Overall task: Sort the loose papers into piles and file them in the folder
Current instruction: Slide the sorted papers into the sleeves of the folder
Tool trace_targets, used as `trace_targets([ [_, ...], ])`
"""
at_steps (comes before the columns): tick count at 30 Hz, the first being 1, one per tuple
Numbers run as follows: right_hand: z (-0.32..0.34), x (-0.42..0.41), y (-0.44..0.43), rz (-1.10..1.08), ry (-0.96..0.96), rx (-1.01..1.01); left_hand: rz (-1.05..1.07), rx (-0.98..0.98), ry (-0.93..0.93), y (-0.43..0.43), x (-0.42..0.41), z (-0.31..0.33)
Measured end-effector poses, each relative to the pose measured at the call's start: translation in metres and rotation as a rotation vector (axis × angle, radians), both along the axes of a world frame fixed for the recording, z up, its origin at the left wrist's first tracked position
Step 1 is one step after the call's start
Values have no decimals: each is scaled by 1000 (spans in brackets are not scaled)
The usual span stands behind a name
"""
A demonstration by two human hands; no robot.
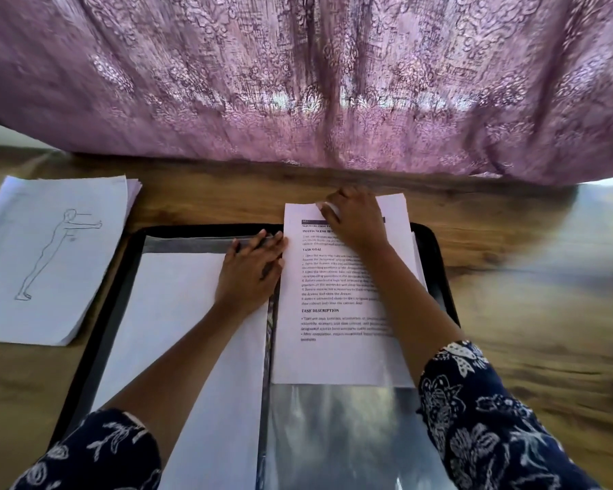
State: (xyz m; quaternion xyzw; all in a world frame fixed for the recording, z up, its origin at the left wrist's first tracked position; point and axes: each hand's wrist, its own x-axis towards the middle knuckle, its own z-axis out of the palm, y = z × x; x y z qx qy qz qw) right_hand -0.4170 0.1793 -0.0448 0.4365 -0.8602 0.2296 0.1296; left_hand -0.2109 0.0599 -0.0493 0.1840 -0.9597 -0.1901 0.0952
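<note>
Folder [199,229] open on wooden counter [528,313]. My left grip [253,267] rests flat, fingers straight, on blank sheet [177,330] in folder's left half. My right grip [354,221] curls over top edge of printed sheet [333,298], pinching it; sheet lies on right half, above clear sleeve [333,436]. Pile topped by figure drawing [50,259] sits left of folder.

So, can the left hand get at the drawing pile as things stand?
Probably yes. The left hand lies flat on the folder's left page, holding nothing, and the drawing pile sits on the table just left of the folder, with nothing between.
</note>
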Motion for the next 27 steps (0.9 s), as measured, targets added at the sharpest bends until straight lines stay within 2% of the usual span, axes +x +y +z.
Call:
trace_targets([
  [6, 6, 2, -3, -17, 11, 46, 9, -42, -2, 1, -1, 1],
  [8, 16, -1, -3, 15, -50, 95, 4, -50, -14, 1, 0, 0],
  [12, 40, -4, -2, 62, -155, 339, 18, -48, -13, 2, -1, 2],
  [19, 75, 3, 17, 227, -419, 574, 23, -27, 5, 3, 0, 3],
  [27, 76, 15, 21, 243, -386, 610, 27, -15, -14, 4, 0, 4],
])
